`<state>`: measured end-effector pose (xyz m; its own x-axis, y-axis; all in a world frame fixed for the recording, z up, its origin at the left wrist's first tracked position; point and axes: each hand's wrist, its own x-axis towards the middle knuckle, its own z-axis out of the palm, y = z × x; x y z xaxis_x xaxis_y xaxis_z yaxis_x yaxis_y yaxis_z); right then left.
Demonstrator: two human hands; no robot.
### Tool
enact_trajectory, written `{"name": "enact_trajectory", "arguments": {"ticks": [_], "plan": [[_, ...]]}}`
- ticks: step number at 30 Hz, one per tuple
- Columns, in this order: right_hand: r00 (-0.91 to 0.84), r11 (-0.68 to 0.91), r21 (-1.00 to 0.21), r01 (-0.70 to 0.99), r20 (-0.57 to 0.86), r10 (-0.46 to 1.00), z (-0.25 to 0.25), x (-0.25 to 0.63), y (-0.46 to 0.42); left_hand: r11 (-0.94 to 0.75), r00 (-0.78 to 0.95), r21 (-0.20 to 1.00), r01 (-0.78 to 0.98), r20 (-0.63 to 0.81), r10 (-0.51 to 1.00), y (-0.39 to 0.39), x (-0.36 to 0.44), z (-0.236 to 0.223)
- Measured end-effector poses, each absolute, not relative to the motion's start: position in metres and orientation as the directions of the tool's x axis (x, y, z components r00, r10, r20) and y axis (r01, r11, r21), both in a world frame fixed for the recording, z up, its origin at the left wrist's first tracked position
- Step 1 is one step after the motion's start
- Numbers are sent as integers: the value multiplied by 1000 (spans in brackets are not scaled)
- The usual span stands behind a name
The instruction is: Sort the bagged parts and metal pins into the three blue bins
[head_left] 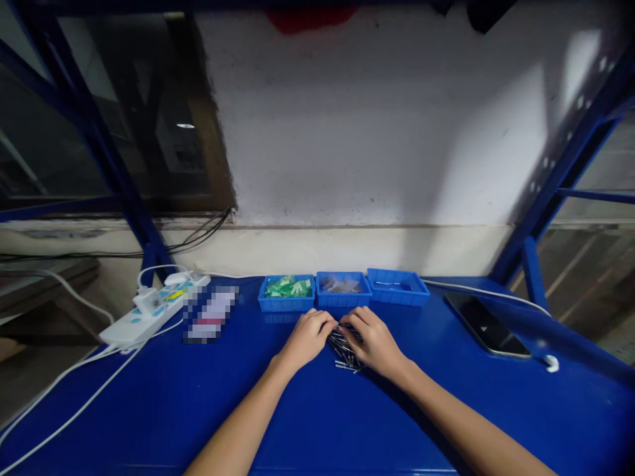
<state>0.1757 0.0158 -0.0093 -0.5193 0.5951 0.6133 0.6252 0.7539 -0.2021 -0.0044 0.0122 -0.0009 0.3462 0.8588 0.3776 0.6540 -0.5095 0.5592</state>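
Grip of left hand and right hand curls inward, whether closed on a piece I cannot tell, over loose metal pins in front of the middle blue bin, where a careless nudge could scatter them.

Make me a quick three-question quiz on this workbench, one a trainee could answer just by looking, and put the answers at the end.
1. Multiple choice. The green pieces sit in which of the three blue trays?
A) right
B) middle
C) left

2. True or false: the dark-screened device lies to the right of the right hand.

3. Short answer. What lies on the table between the right hand and the left hand?

Key:
1. C
2. True
3. A pile of thin metal pieces
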Motion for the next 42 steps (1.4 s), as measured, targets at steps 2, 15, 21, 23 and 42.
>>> {"name": "enact_trajectory", "arguments": {"ticks": [2, 15, 21, 23, 42], "plan": [[-522, 762, -203, 615, 620, 586, -9, 175, 15, -509, 343, 530, 678, 384, 857, 12, -4, -3], [-426, 724, -229, 650, 680, 597, -4, 180, 18, -523, 252, 622, 582, 474, 844, 9, -9, 8], [-414, 729, -283, 623, 671, 615, -1, 181, 15, -514, 245, 577, 634, 481, 842, 8, -7, 10], [-423, 741, -279, 610, 677, 603, -2, 180, 14, -498, 240, 583, 642, 464, 853, 8, -6, 9], [38, 173, -181, 968, 790, 612, -16, 255, 108, -374, 319, 433, 820, 196, 927, 15, -21, -10]]}}
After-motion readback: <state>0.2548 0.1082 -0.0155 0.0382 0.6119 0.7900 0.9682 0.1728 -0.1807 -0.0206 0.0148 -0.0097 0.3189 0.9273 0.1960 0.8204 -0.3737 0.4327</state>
